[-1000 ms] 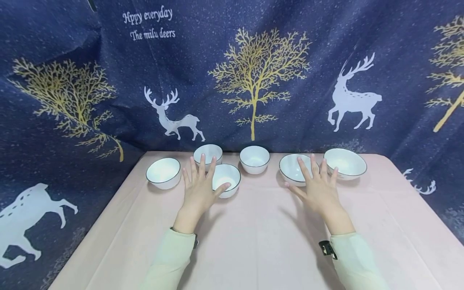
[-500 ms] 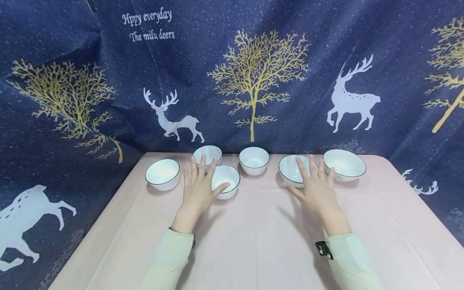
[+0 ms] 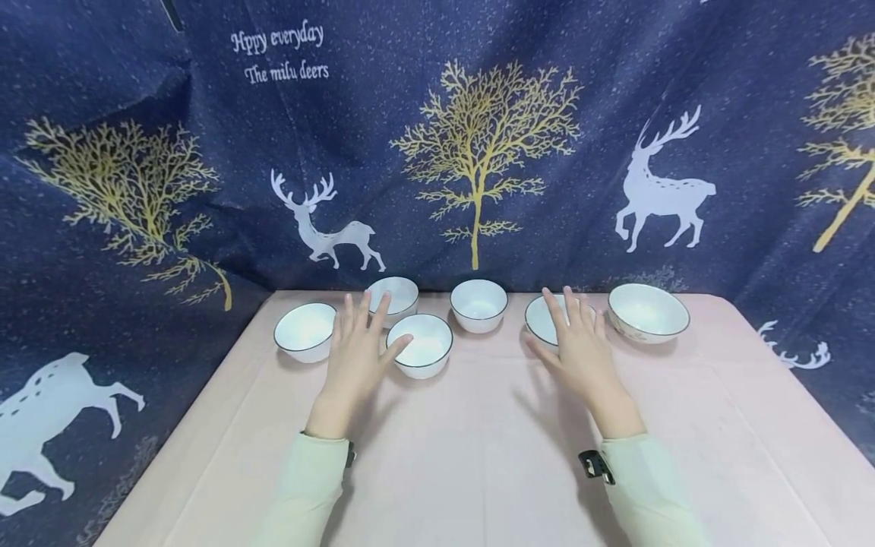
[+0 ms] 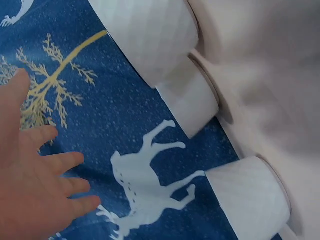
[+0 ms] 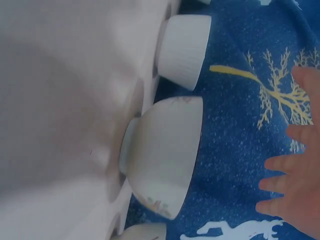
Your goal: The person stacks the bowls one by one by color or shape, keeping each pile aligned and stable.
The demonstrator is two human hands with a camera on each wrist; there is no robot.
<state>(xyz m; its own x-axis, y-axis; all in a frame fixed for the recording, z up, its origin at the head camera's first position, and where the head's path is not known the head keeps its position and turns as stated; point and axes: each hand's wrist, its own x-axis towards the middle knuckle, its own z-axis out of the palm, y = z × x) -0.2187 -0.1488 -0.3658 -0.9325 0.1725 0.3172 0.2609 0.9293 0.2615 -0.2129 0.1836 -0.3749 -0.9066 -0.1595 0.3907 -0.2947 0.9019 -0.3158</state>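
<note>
Several white bowls with dark rims stand at the far side of the table. In the head view my left hand (image 3: 358, 353) hovers, fingers spread, between the far-left bowl (image 3: 305, 332) and the front bowl (image 3: 422, 346), partly covering the back-left bowl (image 3: 403, 296). My right hand (image 3: 582, 351) is held over the table with fingers spread, hiding part of a wider bowl (image 3: 540, 319). Both wrist views show a gap between the hand and the bowls: the left hand (image 4: 40, 185) apart from a ribbed bowl (image 4: 250, 197), the right hand (image 5: 300, 185) from a flower-patterned bowl (image 5: 165, 155).
A small bowl (image 3: 478, 305) stands at the back middle and a large bowl (image 3: 649, 313) at the back right. Pale pink cloth covers the table (image 3: 451, 456). Behind it hangs a dark blue curtain (image 3: 424, 45) printed with deer and trees.
Both hands have shifted somewhat to the left above the table, the right hand uncovering more of the large right bowl. The bowls stay in place.
</note>
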